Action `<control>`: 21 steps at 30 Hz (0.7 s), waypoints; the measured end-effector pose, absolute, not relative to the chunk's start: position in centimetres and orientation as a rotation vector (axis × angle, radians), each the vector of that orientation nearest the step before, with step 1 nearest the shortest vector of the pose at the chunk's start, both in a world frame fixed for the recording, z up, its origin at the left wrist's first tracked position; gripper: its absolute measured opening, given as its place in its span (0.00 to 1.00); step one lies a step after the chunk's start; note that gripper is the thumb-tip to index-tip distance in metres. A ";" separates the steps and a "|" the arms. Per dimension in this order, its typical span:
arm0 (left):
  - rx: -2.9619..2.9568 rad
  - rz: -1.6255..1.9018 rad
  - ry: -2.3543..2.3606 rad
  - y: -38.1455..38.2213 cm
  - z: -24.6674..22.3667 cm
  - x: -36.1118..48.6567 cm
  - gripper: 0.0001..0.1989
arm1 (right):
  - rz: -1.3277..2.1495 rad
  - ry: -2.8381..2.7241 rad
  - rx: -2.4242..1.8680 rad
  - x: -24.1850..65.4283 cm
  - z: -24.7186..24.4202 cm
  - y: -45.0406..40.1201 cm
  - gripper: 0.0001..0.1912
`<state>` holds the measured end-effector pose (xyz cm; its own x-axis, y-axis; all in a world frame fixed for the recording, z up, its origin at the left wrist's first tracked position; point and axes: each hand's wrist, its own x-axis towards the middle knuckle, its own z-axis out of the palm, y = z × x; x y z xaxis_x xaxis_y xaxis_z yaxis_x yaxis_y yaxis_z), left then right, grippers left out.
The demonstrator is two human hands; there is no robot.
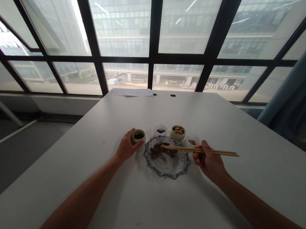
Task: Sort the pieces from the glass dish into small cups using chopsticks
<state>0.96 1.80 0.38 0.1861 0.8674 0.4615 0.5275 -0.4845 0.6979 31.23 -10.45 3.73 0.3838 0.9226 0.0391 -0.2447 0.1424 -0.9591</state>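
My left hand (129,145) is wrapped round a small round cup (138,136) with a dark inside, at the left of a scalloped glass dish (173,172). Small dark brown pieces (156,150) lie in the back part of the dish. In my right hand (210,160) is a pair of wooden chopsticks (185,149), their tips over the brown pieces. Whether the tips grip a piece is too small to tell. Behind the dish stands a cup (178,136) holding pale yellowish pieces.
A small clear container (160,130) with dark bits stands behind the dish. Another (193,140), partly hidden by my right hand, holds brownish bits. Papers (133,92) lie at the white table's (121,216) far edge, before large windows. A blue curtain (295,84) hangs at the right.
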 end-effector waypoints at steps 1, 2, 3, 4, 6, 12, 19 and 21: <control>2.089 1.221 1.315 1.8 0.3 0.9 0.37 | 0.954 -0.785 -1.103 31.1 3.7 -10.7 0.31; 2.091 1.229 1.320 1.8 0.2 0.9 0.37 | 0.918 -0.806 -1.104 31.0 3.7 -11.1 0.31; 2.094 1.236 1.324 1.8 0.2 0.9 0.37 | 0.867 -0.843 -1.107 30.8 3.7 -11.5 0.31; 2.095 1.244 1.329 1.8 0.1 0.9 0.37 | 0.797 -0.897 -1.111 30.7 3.7 -11.9 0.30; 2.090 1.255 1.333 1.8 0.0 0.8 0.36 | 0.609 -1.066 -1.129 30.7 3.9 -12.9 0.27; 2.062 1.276 1.305 2.0 -0.3 0.7 0.35 | 0.062 -1.968 -0.857 31.6 4.9 -14.6 0.12; 2.165 1.323 1.345 2.1 -0.5 0.7 0.33 | -0.069 -2.067 -0.807 32.0 4.9 -14.2 0.13; 2.215 1.341 1.358 2.1 -0.3 0.6 0.32 | -0.004 -2.003 -0.811 31.7 4.6 -14.2 0.14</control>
